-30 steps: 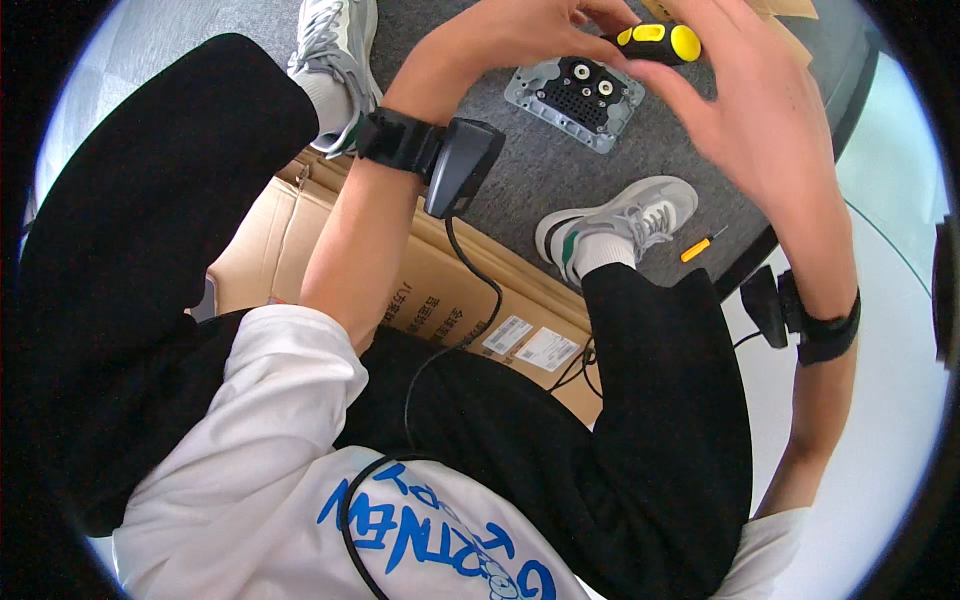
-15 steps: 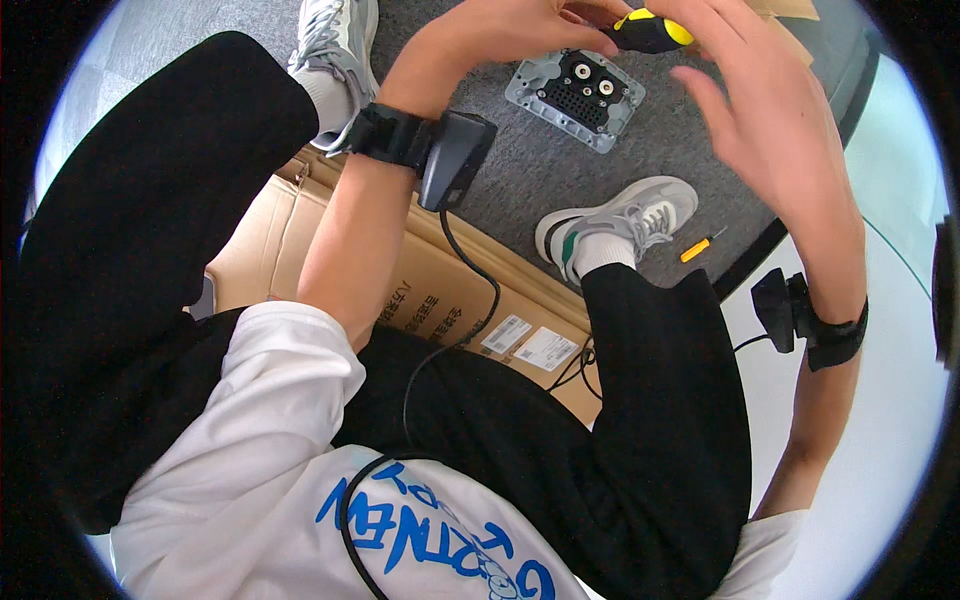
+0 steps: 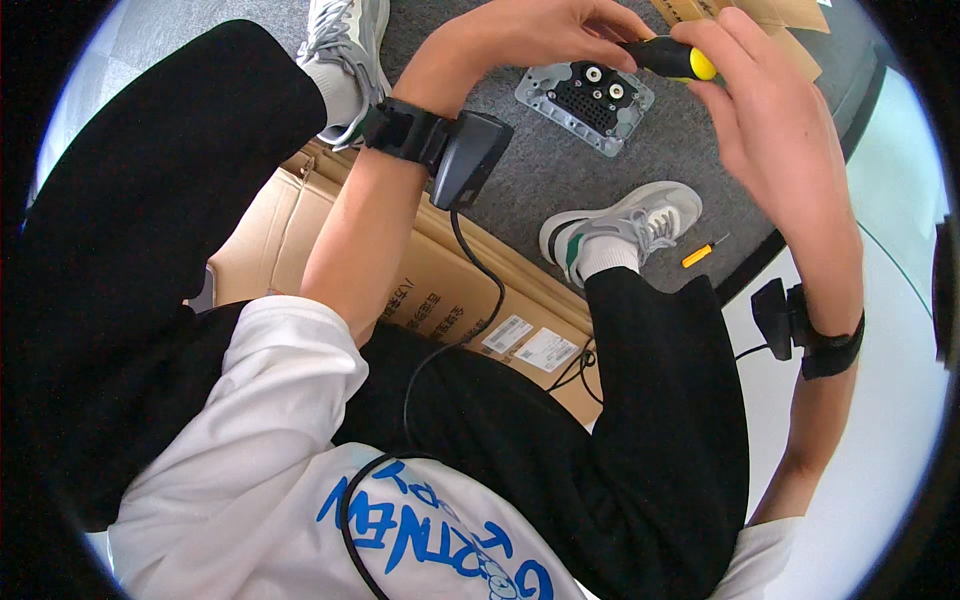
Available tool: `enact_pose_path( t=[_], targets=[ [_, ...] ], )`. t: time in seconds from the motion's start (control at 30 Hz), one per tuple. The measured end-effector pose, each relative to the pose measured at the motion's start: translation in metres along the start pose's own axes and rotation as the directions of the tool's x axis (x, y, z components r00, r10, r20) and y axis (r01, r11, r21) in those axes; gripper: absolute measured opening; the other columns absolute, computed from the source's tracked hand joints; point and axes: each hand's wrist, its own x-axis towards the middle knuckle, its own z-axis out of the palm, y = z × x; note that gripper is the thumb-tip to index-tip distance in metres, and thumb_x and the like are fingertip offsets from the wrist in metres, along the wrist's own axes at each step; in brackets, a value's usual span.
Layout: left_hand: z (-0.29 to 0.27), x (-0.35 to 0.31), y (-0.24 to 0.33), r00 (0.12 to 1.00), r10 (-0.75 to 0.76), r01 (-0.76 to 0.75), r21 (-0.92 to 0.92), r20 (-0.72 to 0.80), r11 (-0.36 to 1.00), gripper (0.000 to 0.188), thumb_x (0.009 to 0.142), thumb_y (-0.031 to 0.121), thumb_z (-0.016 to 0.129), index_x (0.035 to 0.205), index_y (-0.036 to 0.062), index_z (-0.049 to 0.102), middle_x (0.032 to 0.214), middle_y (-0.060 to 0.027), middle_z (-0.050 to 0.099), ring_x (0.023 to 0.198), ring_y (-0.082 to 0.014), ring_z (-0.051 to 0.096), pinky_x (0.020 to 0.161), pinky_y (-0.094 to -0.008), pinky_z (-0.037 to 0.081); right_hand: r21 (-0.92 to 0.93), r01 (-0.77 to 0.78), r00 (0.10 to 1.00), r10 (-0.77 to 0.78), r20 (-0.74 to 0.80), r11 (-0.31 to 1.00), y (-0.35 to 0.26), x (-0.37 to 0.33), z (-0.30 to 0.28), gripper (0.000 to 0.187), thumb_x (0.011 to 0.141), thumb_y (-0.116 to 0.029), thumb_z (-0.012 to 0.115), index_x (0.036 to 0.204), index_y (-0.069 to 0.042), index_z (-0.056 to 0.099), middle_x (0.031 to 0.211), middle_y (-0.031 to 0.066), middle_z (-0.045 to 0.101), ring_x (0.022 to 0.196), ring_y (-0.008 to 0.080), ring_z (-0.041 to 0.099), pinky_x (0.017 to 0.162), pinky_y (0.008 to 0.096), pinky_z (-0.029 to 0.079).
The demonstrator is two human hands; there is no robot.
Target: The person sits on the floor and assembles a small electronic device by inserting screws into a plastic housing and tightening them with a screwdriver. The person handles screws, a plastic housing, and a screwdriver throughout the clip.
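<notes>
A black-and-yellow screwdriver (image 3: 668,58) lies crosswise between my hands near the top edge, with its shaft hidden. My left hand (image 3: 580,32) has its thumb and fingers closed at the left end of the handle. On the yellow right end, the thumb and fingers of my right hand (image 3: 765,95) grip the handle. Just below the left fingers, a grey metal housing (image 3: 612,140) rests on the carpet. Set into it is a black panel (image 3: 590,100) with two round silver fittings and a patch of small holes.
A small yellow screwdriver (image 3: 697,256) lies on the carpet beside my shoe (image 3: 630,222). Flat cardboard boxes (image 3: 440,270) lie under my legs, and more cardboard (image 3: 785,30) is at the top right. A black cable (image 3: 485,265) runs from the left wrist device (image 3: 470,160).
My right thumb has come in from apart and now meets the screwdriver handle. The handle has shifted slightly right and down in view, and the housing also appears a little lower.
</notes>
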Motion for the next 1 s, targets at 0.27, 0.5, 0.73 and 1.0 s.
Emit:
enact_pose_path(
  t=[0.27,0.5,0.73,1.0],
  targets=[
    [0.001,0.001,-0.004,0.998,0.046,-0.045,-0.029,0.039,0.999,0.035,0.095,0.008,0.07,0.129,-0.0024,0.065,0.111,-0.0104,0.074,0.099,-0.0157,0.065,0.091,-0.0317,0.053,-0.135,-0.004,0.999,-0.003,-0.052,0.991,0.02,0.006,0.022,0.031,0.093,-0.03,0.076,0.111,-0.007,0.065,0.085,0.0151,0.068,0.079,0.0359,0.07,0.068,0.0417,0.055],
    [-0.005,-0.003,-0.011,0.999,0.046,-0.045,-0.092,0.009,0.995,0.035,0.095,0.009,0.071,0.128,-0.0026,0.066,0.115,-0.0115,0.073,0.104,-0.0185,0.067,0.095,-0.0335,0.053,-0.068,0.071,0.989,-0.078,-0.122,0.995,0.013,0.009,0.019,0.04,0.098,-0.046,0.066,0.104,-0.007,0.067,0.087,0.016,0.069,0.079,0.0382,0.069,0.068,0.0438,0.055],
    [-0.007,-0.002,-0.01,0.994,0.104,-0.101,-0.076,0.042,0.992,0.034,0.095,0.009,0.07,0.127,-0.0024,0.066,0.116,-0.0125,0.073,0.106,-0.0206,0.068,0.097,-0.0341,0.053,-0.215,-0.131,0.984,0.153,0.087,0.968,0.003,0.012,0.015,0.039,0.096,-0.045,0.069,0.107,-0.007,0.065,0.09,0.0144,0.07,0.081,0.036,0.07,0.069,0.0431,0.056],
    [-0.01,-0.001,-0.017,1.0,0.007,-0.003,-0.13,0.031,0.991,0.033,0.097,0.009,0.068,0.127,-0.0027,0.066,0.116,-0.0121,0.073,0.106,-0.0192,0.068,0.096,-0.0337,0.054,-0.093,0.104,0.989,-0.113,-0.095,0.99,0.012,0.005,0.013,0.032,0.092,-0.029,0.076,0.113,-0.01,0.062,0.092,0.0113,0.068,0.085,0.0363,0.069,0.071,0.0415,0.056]
  ],
)
